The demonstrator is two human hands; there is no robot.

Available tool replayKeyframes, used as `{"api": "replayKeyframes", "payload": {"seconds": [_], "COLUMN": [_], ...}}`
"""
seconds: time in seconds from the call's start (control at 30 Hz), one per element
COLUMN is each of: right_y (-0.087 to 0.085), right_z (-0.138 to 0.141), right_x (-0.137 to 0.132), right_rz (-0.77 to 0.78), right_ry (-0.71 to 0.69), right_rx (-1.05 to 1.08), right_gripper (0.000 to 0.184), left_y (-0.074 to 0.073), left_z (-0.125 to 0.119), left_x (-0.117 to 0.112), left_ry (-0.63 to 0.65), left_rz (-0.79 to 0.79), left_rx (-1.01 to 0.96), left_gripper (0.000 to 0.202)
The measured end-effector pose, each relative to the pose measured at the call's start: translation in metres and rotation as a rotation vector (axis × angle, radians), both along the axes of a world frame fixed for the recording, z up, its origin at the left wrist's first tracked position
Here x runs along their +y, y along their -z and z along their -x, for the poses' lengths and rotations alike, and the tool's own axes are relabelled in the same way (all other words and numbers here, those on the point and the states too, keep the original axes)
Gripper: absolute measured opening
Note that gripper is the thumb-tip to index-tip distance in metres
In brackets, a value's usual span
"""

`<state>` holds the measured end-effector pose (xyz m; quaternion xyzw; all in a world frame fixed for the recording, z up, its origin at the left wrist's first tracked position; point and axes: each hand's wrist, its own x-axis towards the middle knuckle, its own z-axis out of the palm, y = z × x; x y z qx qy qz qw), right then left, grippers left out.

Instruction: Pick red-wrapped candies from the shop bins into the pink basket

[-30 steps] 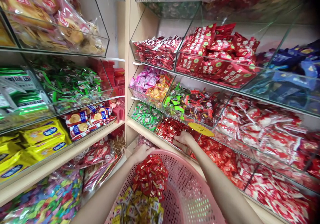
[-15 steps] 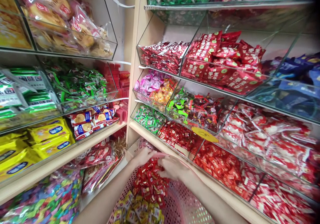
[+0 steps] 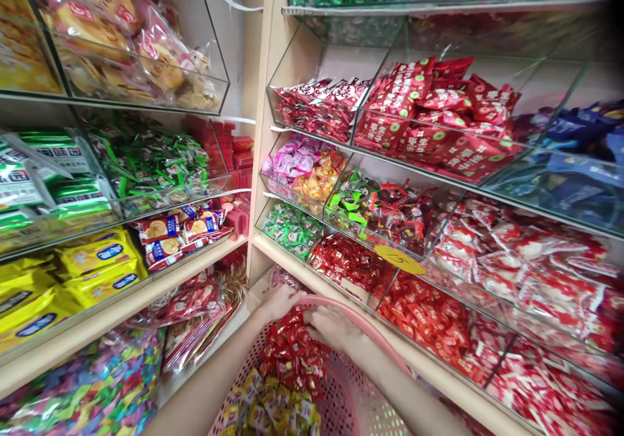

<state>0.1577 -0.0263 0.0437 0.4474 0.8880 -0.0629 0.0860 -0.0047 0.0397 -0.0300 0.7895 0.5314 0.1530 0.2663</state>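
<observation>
A pink perforated plastic basket (image 3: 344,390) stands low in front of me. Its far part is heaped with red-wrapped candies (image 3: 295,351), and nearer to me are yellow-wrapped candies (image 3: 270,407). My left hand (image 3: 277,303) is closed on the basket's far left rim, thumb side toward the inside. Inside the far right rim, my right hand (image 3: 329,325) is bent over the red candies with its fingers curled. Its fingertips are at the pile, and what they hold, if anything, is hidden.
Clear bins of red candies (image 3: 346,264) and orange-red candies (image 3: 426,312) line the shelf right of the basket. A yellow price tag (image 3: 400,260) hangs there. On the left are yellow packets (image 3: 100,257) and, below, a bag of colourful candies (image 3: 92,381).
My right hand has shifted slightly left and its fingers have curled in more. The basket's right rim shows more plainly now. My left hand stays at the rim.
</observation>
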Motion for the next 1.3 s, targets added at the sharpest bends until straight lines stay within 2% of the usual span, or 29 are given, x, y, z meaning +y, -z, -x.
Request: {"api": "replayKeyframes", "payload": {"seconds": [0.17,0.33,0.47,0.57,0.77,0.93,1.07,1.3], "right_y": [-0.003,-0.005,0.01,0.024,0.029,0.033,0.036,0.029], "right_z": [-0.015,-0.039,-0.057,-0.067,-0.081,-0.088,-0.091,-0.095], "right_x": [-0.014,-0.047,-0.07,-0.077,-0.081,-0.091,-0.103,-0.129], "right_rz": [-0.018,0.058,0.059,0.05,-0.049,-0.073,-0.07,-0.072], "right_ry": [0.059,0.189,0.35,0.456,0.572,0.626,0.649,0.681], "right_rx": [0.176,0.399,0.572,0.666,0.747,0.77,0.761,0.759], "right_gripper": [0.019,0.025,0.027,0.029,0.03,0.03,0.03,0.032], "left_y": [-0.002,-0.006,-0.012,-0.021,-0.038,-0.044,-0.045,-0.038], "left_z": [0.0,-0.001,-0.005,-0.01,-0.018,-0.022,-0.022,-0.022], "left_x": [-0.002,-0.004,-0.006,-0.009,-0.018,-0.024,-0.03,-0.044], "left_ry": [-0.023,-0.042,-0.03,-0.004,-0.019,0.012,0.024,0.06], "left_rz": [-0.001,0.042,0.033,-0.012,-0.098,-0.128,-0.103,-0.105], "left_rx": [0.02,-0.003,0.03,0.079,0.203,0.239,0.222,0.172], "left_gripper": [0.067,0.063,0.064,0.063,0.06,0.061,0.062,0.061]}}
